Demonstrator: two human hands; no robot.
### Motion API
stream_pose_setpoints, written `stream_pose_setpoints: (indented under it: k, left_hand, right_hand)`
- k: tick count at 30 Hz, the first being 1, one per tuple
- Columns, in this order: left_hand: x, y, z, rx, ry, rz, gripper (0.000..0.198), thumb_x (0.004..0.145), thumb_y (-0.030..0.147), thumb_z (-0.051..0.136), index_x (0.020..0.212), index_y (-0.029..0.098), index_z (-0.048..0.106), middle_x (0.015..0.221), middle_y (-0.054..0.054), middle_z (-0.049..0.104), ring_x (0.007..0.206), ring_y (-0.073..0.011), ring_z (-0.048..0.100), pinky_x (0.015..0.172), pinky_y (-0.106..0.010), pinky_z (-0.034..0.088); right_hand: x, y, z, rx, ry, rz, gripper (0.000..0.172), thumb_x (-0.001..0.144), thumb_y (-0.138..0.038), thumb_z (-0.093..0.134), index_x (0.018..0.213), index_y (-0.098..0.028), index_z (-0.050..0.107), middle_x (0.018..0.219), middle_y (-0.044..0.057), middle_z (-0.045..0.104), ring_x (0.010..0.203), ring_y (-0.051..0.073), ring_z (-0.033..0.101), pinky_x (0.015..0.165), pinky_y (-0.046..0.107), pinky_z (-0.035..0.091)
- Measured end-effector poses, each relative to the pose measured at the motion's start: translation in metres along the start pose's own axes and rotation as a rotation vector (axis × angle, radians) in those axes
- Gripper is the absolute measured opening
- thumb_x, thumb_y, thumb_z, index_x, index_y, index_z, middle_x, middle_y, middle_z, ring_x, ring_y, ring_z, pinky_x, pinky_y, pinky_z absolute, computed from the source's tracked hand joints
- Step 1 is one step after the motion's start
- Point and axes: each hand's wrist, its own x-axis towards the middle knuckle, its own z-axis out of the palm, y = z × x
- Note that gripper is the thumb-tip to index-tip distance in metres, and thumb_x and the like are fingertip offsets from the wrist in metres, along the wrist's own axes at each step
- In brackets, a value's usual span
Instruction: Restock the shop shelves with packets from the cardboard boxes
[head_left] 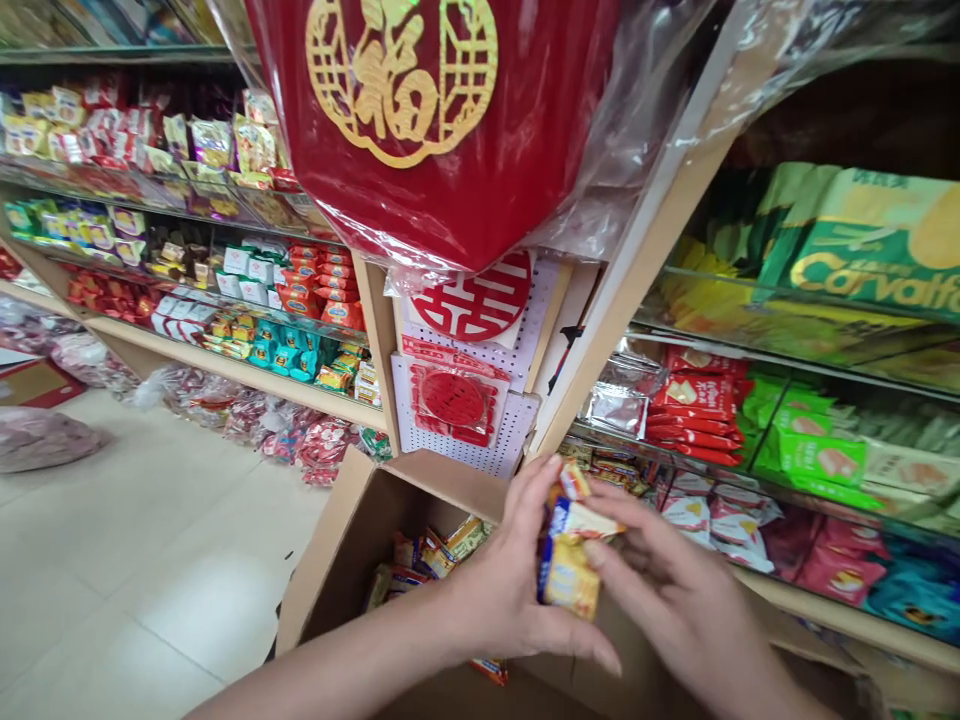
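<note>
Several small wrapped snack packets (pixel 574 575), yellow, white and blue, are held together between my two hands above an open cardboard box (pixel 330 560). My left hand (pixel 510 580) curls its fingers behind the packets, its thumb sticking out below them. From the other side, my right hand (pixel 667 580) grips the same packets with thumb and fingers. Similar loose packets (pixel 435 552) lie inside the box, partly hidden by my left forearm. Slight blur keeps the print on the held packets from being readable.
On the right, a shelf bin of similar packets (pixel 615 468) is just beyond my hands, below red packs (pixel 694 405). A large red plastic-wrapped decoration (pixel 450 190) hangs overhead. Snack shelves (pixel 225 345) line the left, with bagged goods (pixel 322 440) on the floor.
</note>
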Motion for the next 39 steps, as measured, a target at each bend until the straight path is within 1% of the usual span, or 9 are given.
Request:
stream_pose_setpoints:
  k: [5,8,10,12,15,17,23,30,39]
  left_hand:
    - [-0.043,-0.01,0.001,-0.031,0.097,-0.081,0.064,0.064,0.038,0.067,0.118,0.026,0.034,0.126,-0.012,0.03,0.123,-0.0279,0.026,0.099,-0.044,0.028]
    - [-0.074,-0.021,-0.009,-0.046,0.09,-0.176,0.058,0.063,0.033,0.068,0.113,0.026,0.038,0.125,-0.011,0.03,0.121,-0.0289,0.027,0.098,-0.044,0.028]
    - [-0.095,-0.031,-0.01,-0.092,0.125,-0.282,0.059,0.061,0.031,0.069,0.112,0.025,0.039,0.124,-0.011,0.03,0.121,-0.0304,0.027,0.098,-0.043,0.027]
    - [-0.115,-0.044,-0.003,-0.179,0.168,-0.376,0.056,0.062,0.031,0.068,0.111,0.024,0.04,0.122,-0.01,0.034,0.118,-0.0297,0.031,0.096,-0.04,0.029]
    - [-0.138,-0.063,0.016,-0.442,0.163,-0.495,0.06,0.064,0.032,0.067,0.115,0.024,0.035,0.104,-0.007,0.046,0.091,-0.0209,0.05,0.078,-0.032,0.04]
    - [-0.146,-0.07,0.028,-0.623,0.145,-0.568,0.061,0.066,0.033,0.066,0.115,0.025,0.031,0.09,-0.004,0.049,0.075,-0.0146,0.051,0.066,-0.026,0.04]
    - [-0.148,-0.075,0.033,-0.754,0.113,-0.608,0.062,0.064,0.028,0.07,0.111,0.024,0.03,0.082,0.001,0.048,0.066,-0.0082,0.046,0.06,-0.021,0.034]
    - [-0.144,-0.075,0.032,-0.762,0.065,-0.687,0.06,0.067,0.027,0.067,0.112,0.022,0.028,0.079,0.002,0.048,0.063,-0.0063,0.042,0.056,-0.02,0.032]
    - [-0.145,-0.081,0.034,-0.738,0.034,-0.709,0.06,0.068,0.026,0.067,0.113,0.022,0.028,0.084,0.0,0.048,0.071,-0.0103,0.047,0.062,-0.023,0.034]
  right_hand:
    - [-0.004,-0.004,0.009,0.245,-0.279,0.087,0.025,0.084,-0.032,0.041,0.1,-0.022,0.057,0.113,0.006,0.056,0.102,0.015,0.054,0.085,0.027,0.046]
    - [0.013,0.04,-0.007,-0.024,-0.253,0.124,0.03,0.085,-0.035,0.036,0.091,-0.019,0.06,0.101,0.006,0.062,0.096,0.018,0.056,0.086,0.033,0.043]
    - [0.026,0.079,-0.014,-0.183,-0.427,0.231,0.034,0.084,-0.037,0.035,0.096,-0.017,0.059,0.101,0.008,0.062,0.094,0.02,0.057,0.083,0.034,0.044]
    - [0.037,0.116,-0.014,-0.344,-0.571,0.274,0.037,0.082,-0.032,0.038,0.109,-0.013,0.054,0.112,0.011,0.057,0.101,0.021,0.054,0.087,0.033,0.041]
    - [0.053,0.155,-0.003,-0.65,-0.576,0.221,0.051,0.078,-0.02,0.041,0.127,-0.009,0.035,0.132,0.015,0.036,0.113,0.024,0.044,0.092,0.033,0.035]
    - [0.064,0.169,0.008,-0.757,-0.588,0.222,0.049,0.079,-0.02,0.04,0.127,-0.011,0.035,0.129,0.016,0.039,0.109,0.024,0.047,0.088,0.033,0.037]
    - [0.088,0.185,0.035,-0.831,-0.564,0.294,0.027,0.083,-0.022,0.033,0.096,-0.011,0.055,0.092,0.017,0.061,0.086,0.024,0.058,0.073,0.032,0.04]
    - [0.066,0.18,0.037,-0.844,-0.473,0.255,0.023,0.078,-0.025,0.042,0.098,-0.014,0.045,0.098,0.013,0.056,0.09,0.023,0.056,0.071,0.029,0.038]
    - [0.056,0.181,0.036,-0.773,-0.567,0.197,0.023,0.07,-0.005,0.04,0.091,-0.013,0.044,0.094,0.012,0.052,0.078,0.02,0.056,0.064,0.027,0.036]
